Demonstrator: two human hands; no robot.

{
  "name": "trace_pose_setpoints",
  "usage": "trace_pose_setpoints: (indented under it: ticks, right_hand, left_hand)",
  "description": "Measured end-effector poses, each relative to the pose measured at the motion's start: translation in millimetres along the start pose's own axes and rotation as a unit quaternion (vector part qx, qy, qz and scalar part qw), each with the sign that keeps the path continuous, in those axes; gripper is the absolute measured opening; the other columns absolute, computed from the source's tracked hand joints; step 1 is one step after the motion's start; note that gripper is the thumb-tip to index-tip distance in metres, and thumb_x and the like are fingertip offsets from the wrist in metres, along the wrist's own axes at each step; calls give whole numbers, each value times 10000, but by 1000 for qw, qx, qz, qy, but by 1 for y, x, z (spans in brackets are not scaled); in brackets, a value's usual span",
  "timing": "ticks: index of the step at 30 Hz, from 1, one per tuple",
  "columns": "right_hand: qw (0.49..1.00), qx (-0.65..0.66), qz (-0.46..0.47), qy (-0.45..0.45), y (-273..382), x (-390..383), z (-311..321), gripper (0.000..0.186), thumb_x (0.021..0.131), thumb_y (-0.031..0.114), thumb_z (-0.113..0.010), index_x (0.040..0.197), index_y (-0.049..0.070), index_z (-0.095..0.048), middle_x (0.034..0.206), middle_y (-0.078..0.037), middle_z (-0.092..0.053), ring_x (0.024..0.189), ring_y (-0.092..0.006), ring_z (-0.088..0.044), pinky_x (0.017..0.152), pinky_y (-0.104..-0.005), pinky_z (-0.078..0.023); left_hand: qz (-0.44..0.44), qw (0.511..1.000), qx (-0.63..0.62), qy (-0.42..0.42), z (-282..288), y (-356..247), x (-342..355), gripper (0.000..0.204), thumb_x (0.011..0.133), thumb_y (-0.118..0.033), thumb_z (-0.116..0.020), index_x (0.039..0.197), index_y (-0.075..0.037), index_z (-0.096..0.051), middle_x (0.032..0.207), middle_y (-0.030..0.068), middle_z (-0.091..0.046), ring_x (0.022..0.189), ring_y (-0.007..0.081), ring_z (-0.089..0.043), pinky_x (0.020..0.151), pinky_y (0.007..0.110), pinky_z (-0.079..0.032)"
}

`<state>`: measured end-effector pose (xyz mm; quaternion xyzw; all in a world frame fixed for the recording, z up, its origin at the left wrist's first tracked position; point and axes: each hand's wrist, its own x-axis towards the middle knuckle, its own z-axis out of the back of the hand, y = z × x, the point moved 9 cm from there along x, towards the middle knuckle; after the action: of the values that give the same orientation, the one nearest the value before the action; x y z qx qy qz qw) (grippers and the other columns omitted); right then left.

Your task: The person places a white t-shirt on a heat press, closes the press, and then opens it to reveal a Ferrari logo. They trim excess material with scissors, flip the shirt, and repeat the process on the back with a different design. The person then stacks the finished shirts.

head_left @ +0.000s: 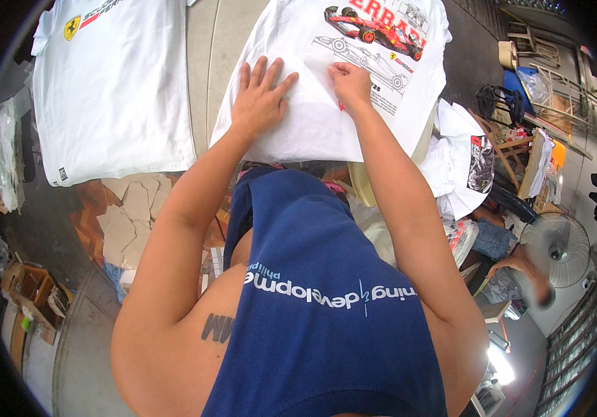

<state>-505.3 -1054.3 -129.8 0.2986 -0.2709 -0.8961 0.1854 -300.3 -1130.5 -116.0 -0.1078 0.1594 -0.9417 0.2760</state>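
Observation:
A white T-shirt (291,132) with a red racing car print (375,35) and a car outline drawing lies spread on the table in front of me. My left hand (264,97) rests flat on its plain left part, fingers spread. Over the left edge of the outline drawing, my right hand (351,83) is closed in a pinch, fingertips together. A thin pale edge shows by those fingertips; whether it is film or a fold of cloth, I cannot tell. To the left lies a second white T-shirt (118,104) with a small yellow and red chest print.
A grey tabletop (218,42) shows between the shirts. More printed white shirts (462,156) hang or lie bunched at the right edge. Beyond them are a standing fan (555,250), another person's arm (510,264) and stacked wooden frames (521,153). Plastic bags (6,153) hang at far left.

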Motion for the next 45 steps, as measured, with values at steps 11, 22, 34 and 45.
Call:
trace_pose_setpoints:
  ticks: [11, 22, 34, 45]
  right_hand:
    - [994, 106, 4, 34, -12, 5, -6, 228, 919, 198, -761, 1064, 25, -786, 901, -103, -787, 770, -175, -729, 732, -319, -564]
    - [807, 478, -237, -253, -332, -138, 119, 687, 902, 434, -791, 1353, -18, -537, 1387, -180, -584, 1243, -292, -556, 1035, -477, -446]
    - [958, 153, -14, -242, -209, -258, 40, 221, 886, 290, -725, 935, 76, -749, 883, -131, -734, 821, -275, -715, 766, -409, -563]
    - [742, 173, -638, -110, -377, -784, -286, 402, 874, 419, -676, 1096, 91, -745, 1013, -202, -757, 997, -396, -726, 854, -494, -566]
  left_hand:
    - [3, 1000, 6, 4, -9, 4, -3, 572, 880, -220, -620, 1449, -267, -587, 1603, 115, -424, 1515, 394, -308, 1247, 628, -174]
    - [-66, 970, -14, 232, 28, -45, -60, 499, 875, -230, -669, 1356, -105, -630, 1488, 160, -531, 1354, 374, -496, 1146, 576, -315]
    - [-701, 698, 25, 149, -81, -360, -28, 539, 855, -154, -715, 1379, -140, -589, 1487, 126, -521, 1412, 330, -445, 1191, 556, -309]
    - [-665, 636, 384, 75, -232, -410, -47, 384, 928, -142, -592, 1295, -113, -700, 1377, 127, -646, 1400, 255, -495, 1296, 472, -169]
